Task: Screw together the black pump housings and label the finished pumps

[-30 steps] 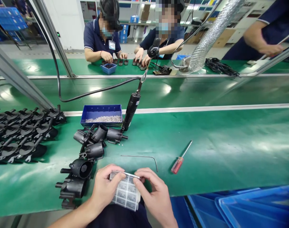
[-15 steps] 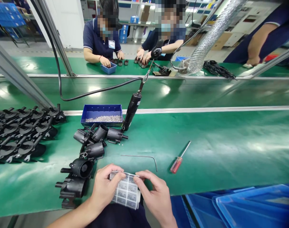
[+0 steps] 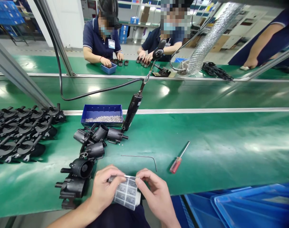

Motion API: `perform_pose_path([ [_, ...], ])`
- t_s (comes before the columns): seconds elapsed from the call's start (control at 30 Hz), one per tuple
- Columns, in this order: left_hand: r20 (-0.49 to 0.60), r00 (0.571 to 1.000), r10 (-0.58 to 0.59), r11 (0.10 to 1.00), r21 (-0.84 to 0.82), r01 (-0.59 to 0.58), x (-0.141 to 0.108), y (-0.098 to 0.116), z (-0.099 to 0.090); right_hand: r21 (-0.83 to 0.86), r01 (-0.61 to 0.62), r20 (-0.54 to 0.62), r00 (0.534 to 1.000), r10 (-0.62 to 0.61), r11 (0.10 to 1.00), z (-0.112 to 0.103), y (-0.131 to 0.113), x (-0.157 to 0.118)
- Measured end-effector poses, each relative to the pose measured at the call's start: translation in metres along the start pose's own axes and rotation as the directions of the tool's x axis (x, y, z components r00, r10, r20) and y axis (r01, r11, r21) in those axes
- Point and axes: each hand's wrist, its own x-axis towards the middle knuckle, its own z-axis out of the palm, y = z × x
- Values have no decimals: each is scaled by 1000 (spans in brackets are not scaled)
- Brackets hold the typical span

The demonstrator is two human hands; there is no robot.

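A sheet of grey rectangular labels (image 3: 125, 193) on white backing is held over my lap at the bench's near edge. My left hand (image 3: 106, 185) pinches its upper left edge between thumb and fingers. At the upper right corner, the thumb and forefinger of my right hand (image 3: 154, 188) are pinched together on the sheet's edge. Black plastic cylindrical housings (image 3: 84, 167) lie in a line just left of my left hand. Beyond my hands rests a bent metal rod (image 3: 139, 156), and a red-handled screwdriver (image 3: 179, 158) lies to the right.
Behind the housings stands a blue bin (image 3: 101, 111) of small metal parts. A black electric screwdriver (image 3: 133, 110) hangs beside it. Rows of black assemblies (image 3: 25, 126) fill the left. Blue crates (image 3: 253, 205) sit at lower right. Co-workers (image 3: 101, 41) work across the bench.
The label sheet has tilted and shifted slightly in my hands, with its upper edge a little lower. Both hands keep their pinch on it. A co-worker's arm at far right has moved a little.
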Motion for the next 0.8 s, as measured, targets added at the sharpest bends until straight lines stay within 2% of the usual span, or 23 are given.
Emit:
perform_pose_path([
  [0.07, 4, 1000, 3, 1000, -5, -3, 0, 0, 0, 30, -26, 9, 1000, 26, 999, 1, 1, 0],
  [0.13, 1, 1000, -4, 1000, 5, 4, 1, 1, 1, -9, -12, -10, 1000, 12, 1000, 3, 2, -1],
  [0.27, -49, 998, -47, 997, 55, 49, 3, 3, 2, -139, 62, -51, 996, -70, 988, 6, 1, -2],
  [0.43, -76, 993, -89, 992, 85, 95, 2, 2, 1, -210, 195, -69, 975, -213, 958, 7, -2, 0],
  [0.5, -83, 991, -108, 987, 106, 117, 1, 0, 1, -347, 328, -63, 927, -370, 879, 3, -1, 0],
  [0.53, -86, 989, -124, 984, 121, 134, 1, 0, 0, -453, 410, -38, 878, -477, 791, 0, 0, -1],
  [0.6, -83, 983, -166, 973, 148, 177, 2, -2, 0, -629, 546, 66, 748, -661, 554, -6, 1, -2],
  [0.63, -77, 979, -187, 968, 154, 197, 2, -2, 0, -662, 585, 118, 699, -706, 469, -7, 2, -3],
  [0.67, -69, 977, -204, 965, 156, 212, 2, -2, 0, -657, 609, 148, 681, -717, 443, -8, 2, -3],
  [0.7, -60, 975, -213, 963, 155, 220, 3, -2, 0, -621, 618, 150, 699, -700, 483, -7, 2, -2],
  [0.8, -29, 977, -213, 966, 145, 215, 3, -1, 0, -439, 512, 51, 835, -548, 738, 2, 1, 1],
])
